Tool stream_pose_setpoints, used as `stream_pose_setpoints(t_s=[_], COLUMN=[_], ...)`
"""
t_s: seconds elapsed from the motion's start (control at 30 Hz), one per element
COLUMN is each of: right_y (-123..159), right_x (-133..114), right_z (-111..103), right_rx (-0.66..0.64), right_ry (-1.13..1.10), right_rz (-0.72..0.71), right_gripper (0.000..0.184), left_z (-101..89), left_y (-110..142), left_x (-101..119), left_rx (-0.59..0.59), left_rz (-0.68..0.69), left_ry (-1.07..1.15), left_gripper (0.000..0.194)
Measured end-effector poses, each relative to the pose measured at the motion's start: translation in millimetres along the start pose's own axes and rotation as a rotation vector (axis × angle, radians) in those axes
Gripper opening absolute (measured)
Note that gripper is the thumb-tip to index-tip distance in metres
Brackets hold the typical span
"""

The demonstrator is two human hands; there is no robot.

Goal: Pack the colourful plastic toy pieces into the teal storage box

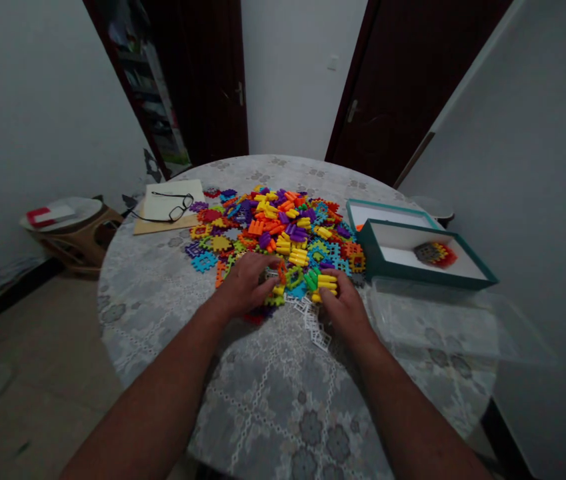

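A heap of small plastic building pieces (273, 227) in yellow, orange, purple, blue and green lies on the round table (163, 293). My left hand (245, 283) rests at the heap's near edge, fingers curled over several pieces. My right hand (343, 305) sits beside it, fingers pinched on a yellow piece (327, 285). A few white lattice pieces (313, 323) lie between the hands.
A teal box (413, 270) with a coloured piece inside stands at the right, its lid (387, 213) behind it. A clear plastic sheet (443, 320) lies in front. Glasses (175, 210) rest on papers at back left. A stool (75, 233) stands left of the table.
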State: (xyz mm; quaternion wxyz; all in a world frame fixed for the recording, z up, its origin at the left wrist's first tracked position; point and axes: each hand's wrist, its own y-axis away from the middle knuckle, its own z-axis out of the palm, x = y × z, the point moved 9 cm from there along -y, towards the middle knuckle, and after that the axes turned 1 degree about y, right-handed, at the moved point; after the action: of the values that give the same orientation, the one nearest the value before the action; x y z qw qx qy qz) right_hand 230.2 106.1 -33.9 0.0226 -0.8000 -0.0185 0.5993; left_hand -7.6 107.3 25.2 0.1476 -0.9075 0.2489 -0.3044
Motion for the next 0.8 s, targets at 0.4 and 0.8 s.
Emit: stream_pose_setpoints(t_s=[0.4, 0.8], right_y=[-0.5, 0.7], right_x=[10.0, 3.4], right_z=[3.2, 8.5], right_rx=[-0.012, -0.058], right_ry=[-0.204, -0.234], right_rz=[0.145, 0.095], right_gripper=[0.043, 0.049], left_z=[9.4, 28.6], left_y=[8.8, 2.5], left_x=[8.0, 19.1], left_rx=[-0.307, -0.281], left_rz=[-0.03, -0.018], left_ry=[-0.204, -0.357], left_gripper=[0.064, 0.041])
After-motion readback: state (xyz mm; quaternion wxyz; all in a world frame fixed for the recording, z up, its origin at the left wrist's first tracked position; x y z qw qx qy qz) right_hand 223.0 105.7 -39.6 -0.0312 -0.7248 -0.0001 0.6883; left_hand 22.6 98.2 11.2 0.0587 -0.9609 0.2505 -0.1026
